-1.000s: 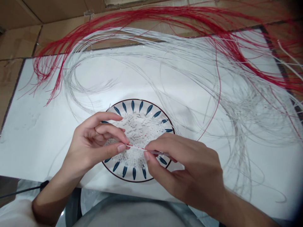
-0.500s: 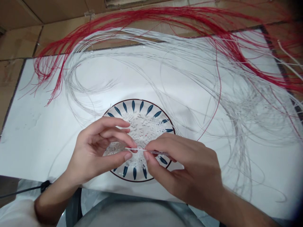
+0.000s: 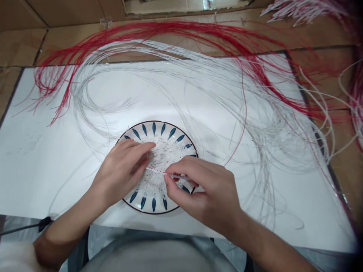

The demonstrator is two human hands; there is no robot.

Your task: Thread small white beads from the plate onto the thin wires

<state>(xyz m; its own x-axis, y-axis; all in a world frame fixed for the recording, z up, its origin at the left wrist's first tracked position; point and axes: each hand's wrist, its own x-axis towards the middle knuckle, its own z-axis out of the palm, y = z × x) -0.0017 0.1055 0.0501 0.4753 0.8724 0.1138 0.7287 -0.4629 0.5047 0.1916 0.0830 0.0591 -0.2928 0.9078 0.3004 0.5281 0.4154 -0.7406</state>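
Note:
A round plate with dark blue leaf marks and a brown rim holds a heap of tiny white beads with a few red bits among them. My right hand, over the plate's right side, pinches a thin strand of red and white beads between thumb and forefinger. The strand's free end points left, and its other end runs under my palm. My left hand hovers over the plate's left side, beside that free end. Its forefinger is stretched out and apart from the thumb; the other fingertips are partly hidden.
Long red strands arc across the back of the white board. White strands curve below them and tangle at the right. Brown cardboard lies behind, with a pink and white bundle at the far right.
My left hand has let go of the strand's end and turned palm-down over the beads. My right hand keeps its pinch. The view has shifted a little to the right.

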